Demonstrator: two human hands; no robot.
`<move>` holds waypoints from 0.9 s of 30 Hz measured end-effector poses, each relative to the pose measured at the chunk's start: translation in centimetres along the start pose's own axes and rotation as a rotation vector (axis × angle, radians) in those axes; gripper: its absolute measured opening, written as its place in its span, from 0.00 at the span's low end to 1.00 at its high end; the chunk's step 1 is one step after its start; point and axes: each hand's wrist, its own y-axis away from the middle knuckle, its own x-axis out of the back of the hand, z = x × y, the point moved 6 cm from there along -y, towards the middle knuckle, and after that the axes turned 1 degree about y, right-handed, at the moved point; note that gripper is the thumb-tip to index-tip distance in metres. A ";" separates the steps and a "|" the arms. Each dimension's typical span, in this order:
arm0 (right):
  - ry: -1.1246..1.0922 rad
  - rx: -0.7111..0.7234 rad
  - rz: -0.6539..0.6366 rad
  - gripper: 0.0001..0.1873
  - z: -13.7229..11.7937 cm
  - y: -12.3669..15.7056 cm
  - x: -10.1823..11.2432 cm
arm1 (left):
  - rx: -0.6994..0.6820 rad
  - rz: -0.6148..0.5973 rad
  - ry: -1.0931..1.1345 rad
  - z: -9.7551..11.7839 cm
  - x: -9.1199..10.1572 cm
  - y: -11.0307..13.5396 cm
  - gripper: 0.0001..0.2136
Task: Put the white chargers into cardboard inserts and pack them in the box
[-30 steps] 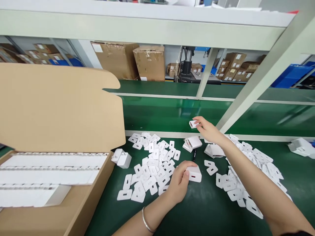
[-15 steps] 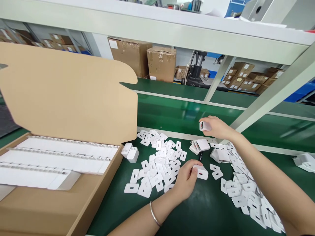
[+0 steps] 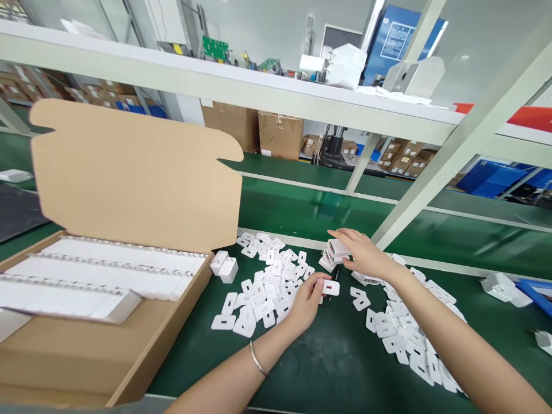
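Observation:
My left hand point(image 3: 304, 300) pinches a small white charger block point(image 3: 332, 287) just above the green mat, beside a heap of flat white card inserts point(image 3: 269, 284). My right hand point(image 3: 365, 255) reaches left over a small stack of white folded pieces point(image 3: 335, 253). Its fingers curl round the top of that stack. Whether a separate block is still under the palm is hidden. A silver bracelet sits on my left wrist.
An open cardboard box point(image 3: 172, 333) with rows of white cartons point(image 3: 107, 276) fills the left, its flap upright. Two white chargers point(image 3: 224, 267) stand by its corner. More white inserts point(image 3: 414, 339) trail to the right. A green conveyor point(image 3: 310, 207) and slanted frame post point(image 3: 435, 161) lie behind.
My right hand came down from the conveyor edge, where it held a small white block, onto the stack. My left hand stayed on its block. The view tilted upward.

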 end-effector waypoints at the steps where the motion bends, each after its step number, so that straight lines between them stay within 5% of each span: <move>1: -0.035 -0.013 0.086 0.38 -0.2 0.9 0.3 | -0.008 -0.003 0.005 0.0 0.1 0.0 0.26; 5: -0.305 -0.185 0.405 0.18 -0.7 5.4 -1.0 | -0.046 -0.024 0.056 0.0 0.1 0.0 0.26; 8: -0.505 -0.261 0.372 0.21 -1.2 7.5 -5.3 | -0.084 -0.051 0.097 0.2 0.0 0.2 0.26; 13: -0.764 -0.063 0.342 0.25 -2.6 8.3 -9.9 | -0.175 -0.085 0.051 0.8 0.0 1.0 0.25; 17: -0.736 -0.038 0.366 0.21 -2.4 8.5 -10.3 | -0.100 -0.129 0.145 0.6 -0.4 1.2 0.27; 22: -0.530 0.003 0.346 0.23 -2.1 8.6 -9.8 | 0.164 -0.152 0.390 0.3 -1.5 0.9 0.16; 27: -0.464 0.049 0.391 0.30 -1.4 8.9 -9.1 | -0.028 -0.039 0.200 4.2 1.9 1.8 0.23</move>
